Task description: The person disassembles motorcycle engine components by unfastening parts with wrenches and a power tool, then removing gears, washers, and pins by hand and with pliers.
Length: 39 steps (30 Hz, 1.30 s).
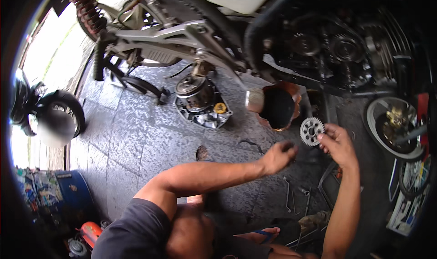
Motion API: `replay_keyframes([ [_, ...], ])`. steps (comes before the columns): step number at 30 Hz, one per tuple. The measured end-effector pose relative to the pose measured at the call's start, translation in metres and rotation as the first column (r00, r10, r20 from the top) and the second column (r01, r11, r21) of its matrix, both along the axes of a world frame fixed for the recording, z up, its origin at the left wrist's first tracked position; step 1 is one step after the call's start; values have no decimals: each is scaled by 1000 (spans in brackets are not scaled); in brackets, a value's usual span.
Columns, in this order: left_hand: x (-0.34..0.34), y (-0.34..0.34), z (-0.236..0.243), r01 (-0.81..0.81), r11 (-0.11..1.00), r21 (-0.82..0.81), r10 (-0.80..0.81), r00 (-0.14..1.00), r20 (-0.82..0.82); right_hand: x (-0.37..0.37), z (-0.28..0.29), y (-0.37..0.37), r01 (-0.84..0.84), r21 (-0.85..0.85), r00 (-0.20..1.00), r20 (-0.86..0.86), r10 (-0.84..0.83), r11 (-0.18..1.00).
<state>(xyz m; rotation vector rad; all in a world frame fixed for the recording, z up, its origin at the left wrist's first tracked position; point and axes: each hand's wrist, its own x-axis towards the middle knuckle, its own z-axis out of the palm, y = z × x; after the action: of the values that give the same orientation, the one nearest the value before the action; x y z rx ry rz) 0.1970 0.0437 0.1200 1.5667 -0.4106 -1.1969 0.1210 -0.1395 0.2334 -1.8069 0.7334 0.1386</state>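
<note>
A silver toothed gear [312, 131] with holes through its face is upright in my right hand [337, 146], pinched at its right edge between thumb and fingers. My left hand [278, 159] is just left of the gear, apart from it. Its fingers are curled together with dark tips; whatever they may hold cannot be made out. Beyond both hands is an opened motorcycle engine [325, 50], with round gears showing inside its dark case. A cut-open copper-coloured container [297, 95], dark inside, stands on the floor beneath the engine, close to the gear.
An engine cover [207, 119] on the tiled floor carries a metal can [195, 95] and a yellow gear [220, 108]. Wrenches [287, 193] lie near my legs. A wheel [393, 127] is at right, a blue drum [75, 191] at left. The motorcycle's swingarm [182, 36] spans above.
</note>
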Motion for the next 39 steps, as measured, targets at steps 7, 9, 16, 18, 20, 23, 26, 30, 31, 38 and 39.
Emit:
replay_keyframes([
  [7, -37, 88, -86, 584, 776, 239, -614, 786, 74, 89, -115, 120, -37, 350, 998, 67, 14, 936],
  [9, -38, 98, -105, 562, 791, 244, -593, 801, 78, 123, -129, 158, 53, 501, 997, 21, -73, 864],
  [16, -32, 120, -152, 449, 888, 102, -459, 880, 126, 192, -142, 234, 294, 638, 955, -164, -248, 712],
  [18, -33, 122, -156, 441, 893, 86, -449, 887, 110, 199, -150, 243, 307, 630, 950, -155, -271, 713],
  [20, -34, 126, -155, 443, 894, 71, -448, 889, 95, 205, -158, 254, 366, 643, 927, -191, -322, 673],
  [23, -28, 140, -152, 446, 894, 54, -449, 890, 83, 211, -163, 274, 387, 698, 913, -197, -357, 603],
  [26, -12, 155, -154, 439, 897, 47, -442, 894, 70, 212, -166, 283, 369, 731, 910, -157, -384, 574],
  [30, 7, 146, -146, 425, 904, 35, -427, 899, 99, 192, -166, 257, 282, 679, 953, -115, -281, 678],
  [31, 10, 139, -139, 412, 911, 27, -413, 903, 116, 183, -164, 244, 166, 720, 982, -61, -176, 674],
  [38, 38, 78, -14, 242, 970, 8, -234, 926, 295, 84, -83, 82, -484, 79, 824, -296, 484, 872],
  [39, 41, 71, 12, 200, 978, -54, -173, 933, 317, 71, -63, 59, -387, 120, 835, -374, 403, 914],
])
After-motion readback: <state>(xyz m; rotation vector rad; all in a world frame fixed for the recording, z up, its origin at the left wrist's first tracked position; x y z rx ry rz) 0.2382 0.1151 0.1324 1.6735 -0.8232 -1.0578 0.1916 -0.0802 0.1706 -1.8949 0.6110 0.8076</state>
